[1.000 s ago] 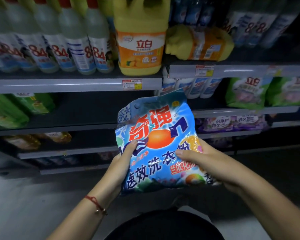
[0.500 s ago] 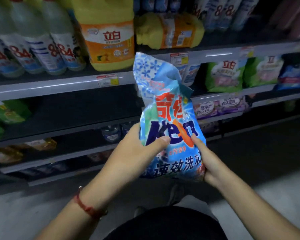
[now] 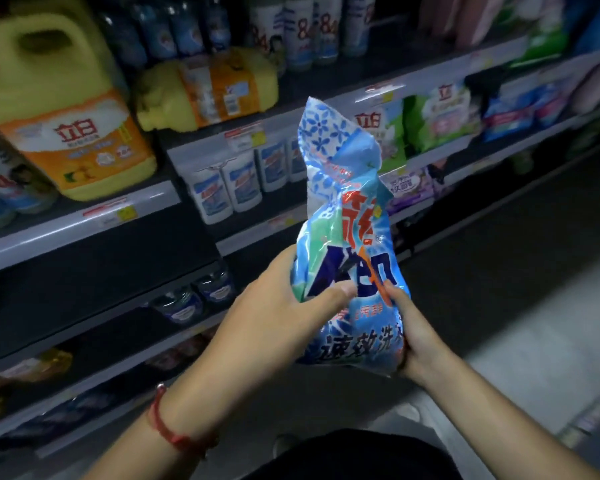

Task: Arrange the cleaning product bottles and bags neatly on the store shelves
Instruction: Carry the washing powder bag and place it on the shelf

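Since the earlier frame, both hands have kept their grip on the detergent bag [image 3: 347, 258], while the shelving has shifted leftward in view, and the bag now stands upright. Left hand [image 3: 284, 306] wraps the bag's left side, thumb across the front. Right hand [image 3: 413, 337] cups the lower right corner, fingers curled round it. Bag position: between the hands, held in the air in front of the shelf [image 3: 84, 220], touching nothing else. Beyond the right hand, green bags [image 3: 437, 116] line a shelf. Risk: the unsupported upper half appears slack; it may fold over, and the powder's weight may slide through a low grip during placement.
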Demonstrator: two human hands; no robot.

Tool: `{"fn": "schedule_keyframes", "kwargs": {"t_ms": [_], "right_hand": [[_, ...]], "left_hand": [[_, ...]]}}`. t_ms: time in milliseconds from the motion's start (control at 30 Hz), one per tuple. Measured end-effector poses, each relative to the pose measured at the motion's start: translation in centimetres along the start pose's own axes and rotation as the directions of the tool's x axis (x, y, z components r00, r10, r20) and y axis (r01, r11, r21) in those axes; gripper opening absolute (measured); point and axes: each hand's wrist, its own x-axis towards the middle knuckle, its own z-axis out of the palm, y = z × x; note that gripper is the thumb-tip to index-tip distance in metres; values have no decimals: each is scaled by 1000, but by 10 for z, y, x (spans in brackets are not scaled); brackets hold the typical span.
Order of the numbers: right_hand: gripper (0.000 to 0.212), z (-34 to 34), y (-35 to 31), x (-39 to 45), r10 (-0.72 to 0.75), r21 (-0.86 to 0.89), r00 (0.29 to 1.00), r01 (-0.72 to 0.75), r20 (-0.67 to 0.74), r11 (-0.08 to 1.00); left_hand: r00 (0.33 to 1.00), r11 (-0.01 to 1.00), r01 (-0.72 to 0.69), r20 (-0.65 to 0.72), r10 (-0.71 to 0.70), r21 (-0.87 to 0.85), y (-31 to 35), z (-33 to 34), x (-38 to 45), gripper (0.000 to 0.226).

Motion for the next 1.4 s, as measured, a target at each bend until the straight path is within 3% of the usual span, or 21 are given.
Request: {"fn": "schedule_keyframes", "kwargs": {"t_ms": [200,300,367,500,700,867,1000,1100,1200,1400], "right_hand": [[55,-77,-68,-45,-195,-57,980,192,-49,980],[66,-120,-111,-78,-285,-191,958,274,-33,942],[62,-146,-139,-101,-360,-302,933,342,-3,890],[61,-195,-189,-136,-537,-442,843,471,-29,763],[52,-265,-255,-168,-683,-414,712,579,-165,703],[57,-313,-301,-167,-728,-337,627,646,-278,685],[83,-341,-340,-157,-739,-313,588,670,-330,673],[62,-366,-375,-144,-745,-338,567,665,-352,666],[49,-392,-414,-123,-722,-365,566,624,-399,691],[47,-439,-492,-75,-658,-359,580,555,-479,751]], "left_hand": [[1000,994,-20,10,21,-105,44,69,61,39],[998,978,-5,67,19,-207,74,110,97,35],[993,970,13,116,15,-241,91,139,121,32],[979,951,-2,195,66,-310,120,202,162,27],[926,913,-50,324,194,-404,187,275,213,38],[852,873,-170,377,363,-456,241,308,266,76],[786,840,-234,413,460,-490,276,335,307,76],[731,830,-279,453,510,-484,287,360,352,87],[717,829,-258,477,509,-497,294,385,404,87],[699,862,-185,554,452,-471,321,435,509,78]]}}
